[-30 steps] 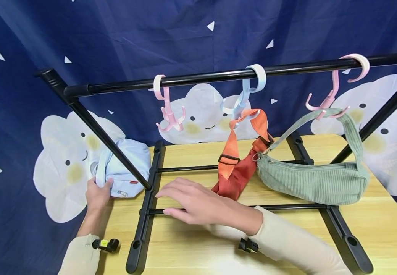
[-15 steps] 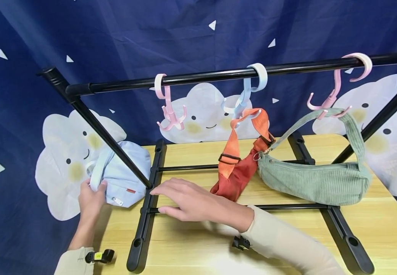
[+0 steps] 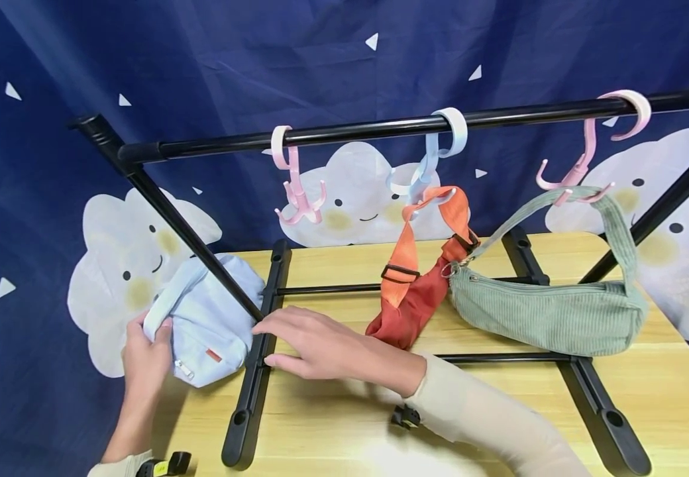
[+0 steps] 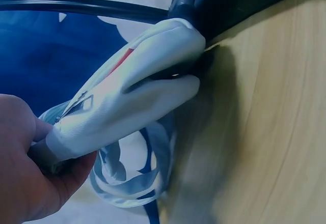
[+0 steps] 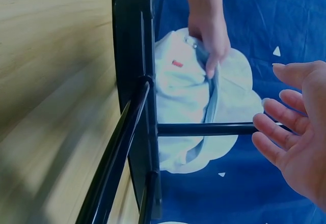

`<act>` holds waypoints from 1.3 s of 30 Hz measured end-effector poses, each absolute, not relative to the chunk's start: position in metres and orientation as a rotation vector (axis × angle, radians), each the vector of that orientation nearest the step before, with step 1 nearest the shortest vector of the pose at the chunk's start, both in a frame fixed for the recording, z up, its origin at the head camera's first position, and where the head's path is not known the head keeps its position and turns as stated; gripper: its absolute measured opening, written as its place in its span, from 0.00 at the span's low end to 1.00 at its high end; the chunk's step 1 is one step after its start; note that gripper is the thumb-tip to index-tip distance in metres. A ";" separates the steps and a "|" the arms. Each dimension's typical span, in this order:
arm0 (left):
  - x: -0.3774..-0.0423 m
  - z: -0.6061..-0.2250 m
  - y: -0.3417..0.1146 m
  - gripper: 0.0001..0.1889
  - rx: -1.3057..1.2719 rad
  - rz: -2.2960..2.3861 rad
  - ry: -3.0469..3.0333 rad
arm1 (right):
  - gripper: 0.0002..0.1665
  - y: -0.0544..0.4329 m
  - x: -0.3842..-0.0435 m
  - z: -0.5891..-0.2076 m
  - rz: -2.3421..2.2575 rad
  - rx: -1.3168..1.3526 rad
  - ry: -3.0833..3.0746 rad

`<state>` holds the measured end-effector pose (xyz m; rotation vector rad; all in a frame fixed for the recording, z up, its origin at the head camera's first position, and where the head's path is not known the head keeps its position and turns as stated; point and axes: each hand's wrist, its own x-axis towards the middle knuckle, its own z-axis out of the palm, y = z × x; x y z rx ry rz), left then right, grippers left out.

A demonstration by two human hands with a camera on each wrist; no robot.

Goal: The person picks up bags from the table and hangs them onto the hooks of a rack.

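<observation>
My left hand (image 3: 146, 354) grips a light blue bag (image 3: 216, 324) at its near left end, where the strap (image 3: 168, 298) joins. In the left wrist view, thumb and fingers pinch that end of the bag (image 4: 127, 96), while part of the strap hangs in a loop. The bag is tilted, its small red tag and zip pull facing up. Behind the rack's left upright (image 3: 189, 238), part of it is hidden. My right hand (image 3: 315, 341) hovers over the rack's base, fingers extended and holding nothing; in the right wrist view its palm (image 5: 300, 147) shows.
Along the black rack's top bar (image 3: 356, 132) hang a pink hook (image 3: 299, 199), a blue hook (image 3: 430, 159) and another pink hook (image 3: 583, 159). A red bag (image 3: 410, 311) hangs from the blue hook, a green corduroy bag (image 3: 547, 318) from the right pink one. Below is a wooden table (image 3: 320, 424).
My left hand has moved left and nearer to me, drawing the light blue bag along and turning it. The right hand has shifted slightly left. The hanging bags stay on their hooks.
</observation>
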<state>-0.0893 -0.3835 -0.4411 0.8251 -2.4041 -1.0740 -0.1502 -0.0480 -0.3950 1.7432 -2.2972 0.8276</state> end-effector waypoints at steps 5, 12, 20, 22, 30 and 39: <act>-0.077 -0.435 -0.382 0.30 0.803 -1.028 -2.395 | 0.26 -0.056 -0.152 -0.396 0.816 1.750 -2.300; -0.060 -0.430 -0.381 0.27 0.763 -0.937 -2.390 | 0.27 -0.067 -0.153 -0.395 0.778 1.760 -2.312; -0.039 -0.425 -0.382 0.22 0.715 -0.798 -2.403 | 0.28 -0.078 -0.152 -0.395 0.796 1.766 -2.328; -0.035 -0.423 -0.383 0.22 0.703 -0.794 -2.408 | 0.28 -0.081 -0.153 -0.395 0.831 1.763 -2.331; -0.022 -0.409 -0.378 0.19 0.616 -0.740 -2.420 | 0.29 -0.094 -0.155 -0.397 0.959 1.734 -2.343; -0.008 -0.395 -0.369 0.20 0.519 -0.655 -2.433 | 0.31 -0.107 -0.156 -0.397 0.962 1.681 -2.299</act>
